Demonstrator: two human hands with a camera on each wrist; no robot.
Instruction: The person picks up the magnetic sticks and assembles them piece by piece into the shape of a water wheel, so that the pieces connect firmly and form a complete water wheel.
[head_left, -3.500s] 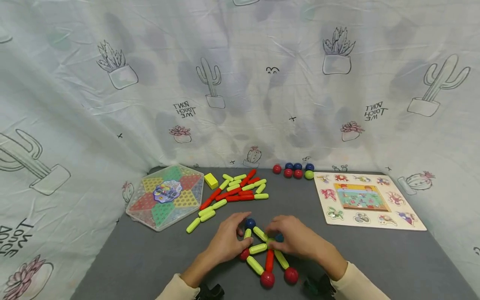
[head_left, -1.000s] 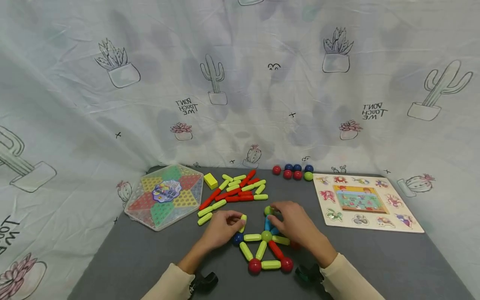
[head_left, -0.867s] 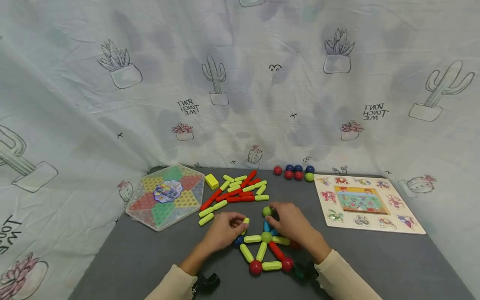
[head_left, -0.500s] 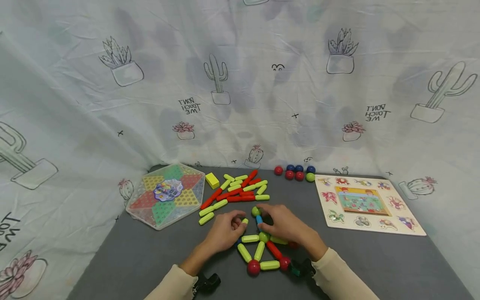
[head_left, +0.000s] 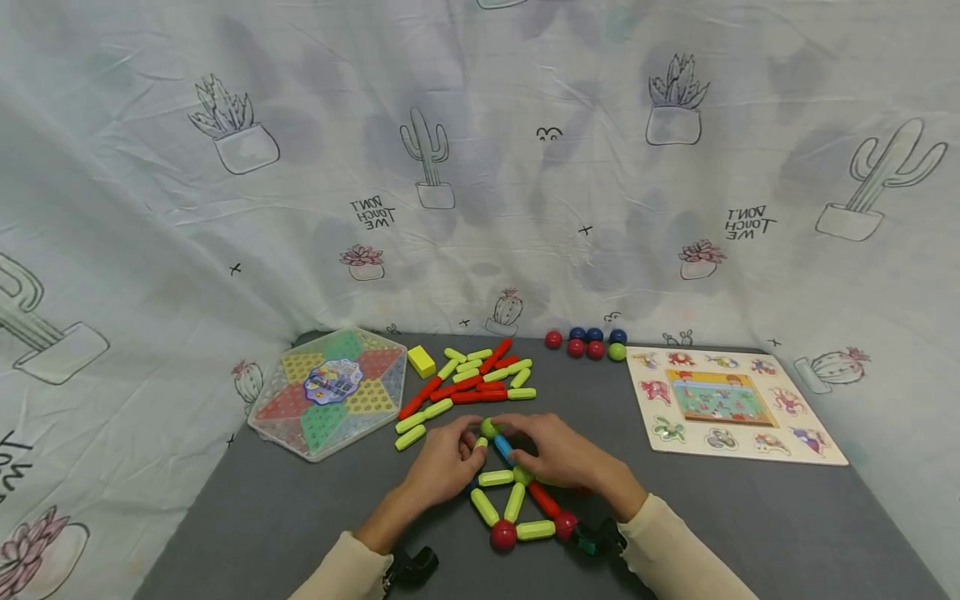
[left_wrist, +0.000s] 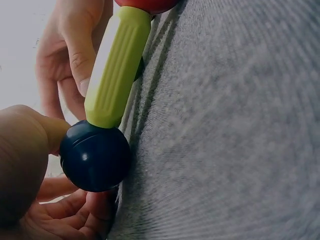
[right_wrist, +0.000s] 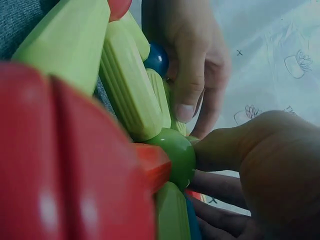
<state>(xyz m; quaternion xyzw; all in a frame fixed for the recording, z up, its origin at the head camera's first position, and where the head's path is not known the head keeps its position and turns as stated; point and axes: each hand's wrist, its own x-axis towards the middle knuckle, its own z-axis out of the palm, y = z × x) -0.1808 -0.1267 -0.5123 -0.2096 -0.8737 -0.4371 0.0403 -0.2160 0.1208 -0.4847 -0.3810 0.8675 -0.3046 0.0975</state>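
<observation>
A flat frame of magnetic building sticks and balls lies before me, with red balls, a dark blue ball and a green hub ball. My left hand pinches a yellow-green stick between thumb and fingers, above the dark blue corner ball. From the hub a blue stick runs up to another green ball. Curled around that blue stick is my right hand, its fingertips reaching the far green ball and its thumb near the hub. Part of the frame's right side is hidden under this hand.
Loose yellow-green and red sticks lie behind the hands, beside a yellow block. A hexagonal game board stands left. Several balls sit at the back, and a picture puzzle board lies right. A patterned curtain hangs behind.
The right hand has swung the blue stick and its green ball leftward, close to the left hand's fingers. The left hand keeps its pinch on the yellow-green stick. Earlier, the frame was turned differently.
</observation>
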